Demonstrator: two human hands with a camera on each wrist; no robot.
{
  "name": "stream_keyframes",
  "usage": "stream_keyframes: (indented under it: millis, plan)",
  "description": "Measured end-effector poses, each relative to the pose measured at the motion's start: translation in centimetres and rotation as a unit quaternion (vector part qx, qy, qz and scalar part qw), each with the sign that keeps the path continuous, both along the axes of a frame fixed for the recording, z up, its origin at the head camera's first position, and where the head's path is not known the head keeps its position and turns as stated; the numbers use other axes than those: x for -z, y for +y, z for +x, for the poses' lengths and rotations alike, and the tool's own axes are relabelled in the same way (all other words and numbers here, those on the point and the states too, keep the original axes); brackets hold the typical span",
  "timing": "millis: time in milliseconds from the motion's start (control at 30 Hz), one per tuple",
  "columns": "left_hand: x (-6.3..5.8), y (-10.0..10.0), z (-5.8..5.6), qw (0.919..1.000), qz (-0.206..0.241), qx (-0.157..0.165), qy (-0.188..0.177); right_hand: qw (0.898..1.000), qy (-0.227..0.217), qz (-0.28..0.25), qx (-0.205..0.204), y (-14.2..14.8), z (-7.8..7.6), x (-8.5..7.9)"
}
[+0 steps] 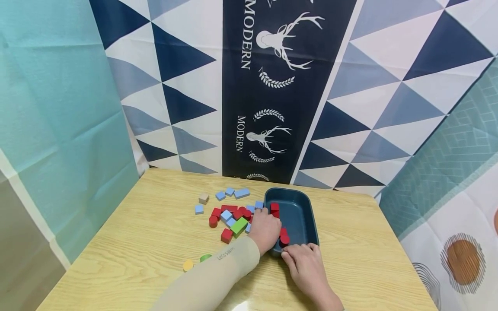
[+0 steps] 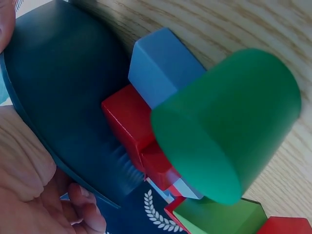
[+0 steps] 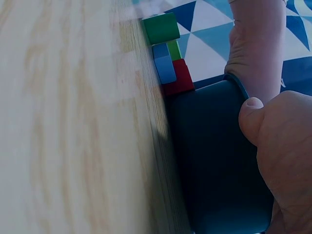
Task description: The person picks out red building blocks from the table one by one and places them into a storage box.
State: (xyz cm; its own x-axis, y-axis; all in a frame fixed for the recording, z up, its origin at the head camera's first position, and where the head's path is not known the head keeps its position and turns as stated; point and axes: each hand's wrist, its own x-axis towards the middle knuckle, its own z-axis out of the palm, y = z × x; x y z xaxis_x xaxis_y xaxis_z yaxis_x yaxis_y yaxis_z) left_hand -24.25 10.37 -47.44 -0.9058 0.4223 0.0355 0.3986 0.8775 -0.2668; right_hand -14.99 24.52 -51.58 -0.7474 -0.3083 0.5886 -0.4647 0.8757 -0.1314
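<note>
A dark blue tray (image 1: 299, 216) stands at the middle right of the table with several red blocks (image 1: 275, 207) in it. My left hand (image 1: 266, 229) reaches over its left rim; in the left wrist view the fingers (image 2: 84, 201) curl just beyond the rim. I cannot tell whether they hold a block. My right hand (image 1: 308, 265) grips the tray's near rim, with the thumb (image 3: 252, 114) on the outer wall. Close outside the left wall lie a red block (image 2: 127, 114), a blue block (image 2: 158, 61) and a light green block (image 1: 239, 226).
A green cylinder (image 2: 234, 122) and a yellow round piece (image 1: 188, 264) lie nearer me, beside the left forearm. Several blue blocks (image 1: 242, 193) and a plain wooden block (image 1: 204, 198) lie toward the back. A patterned cloth (image 1: 186, 95) hangs behind the table.
</note>
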Motion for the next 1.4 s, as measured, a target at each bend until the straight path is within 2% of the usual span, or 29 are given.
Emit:
stream_keyframes:
  millis: [233, 433, 633, 733, 833, 933, 1067, 1133, 1200, 1400]
  plan:
    - [0.2, 0.0, 0.2, 1.0, 0.007, 0.005, 0.003, 1.0, -0.003, -0.001, 0.002, 0.0, 0.2, 0.0]
    - [0.6, -0.2, 0.3, 0.9993, 0.035, 0.009, 0.009, 1.0, -0.017, -0.007, 0.002, 0.1, 0.2, 0.1]
    - [0.8, -1.0, 0.5, 0.9965, 0.069, 0.037, 0.03, 1.0, -0.004, -0.007, -0.001, 0.2, 0.2, 0.3]
    - [0.9, -1.7, 0.8, 0.9923, 0.103, 0.055, 0.042, 1.0, -0.005, -0.007, 0.002, 0.2, 0.2, 0.4]
    - [1.1, -2.9, 1.5, 0.9842, 0.154, 0.073, 0.048, 1.0, -0.015, -0.008, 0.004, 0.1, 0.2, 0.5]
    - [1.3, -4.3, 2.7, 0.9756, 0.197, 0.09, 0.039, 1.0, -0.023, -0.008, 0.005, 0.0, 0.2, 0.5]
    - [1.3, -6.4, 4.3, 0.9678, 0.225, 0.112, 0.016, 1.0, -0.023, -0.006, 0.007, 0.0, 0.1, 0.4]
    - [1.2, -7.5, 4.6, 0.9658, 0.235, 0.11, 0.001, 1.0, -0.024, -0.004, 0.008, 0.0, 0.0, 0.4]
    - [1.3, -8.8, 4.6, 0.9667, 0.235, 0.101, -0.005, 0.999, -0.031, -0.004, 0.01, 0.0, -0.1, 0.3]
    - [2.1, -12.7, 3.7, 0.9812, 0.185, 0.049, 0.023, 0.999, -0.048, -0.005, 0.014, 0.1, -0.2, 0.2]
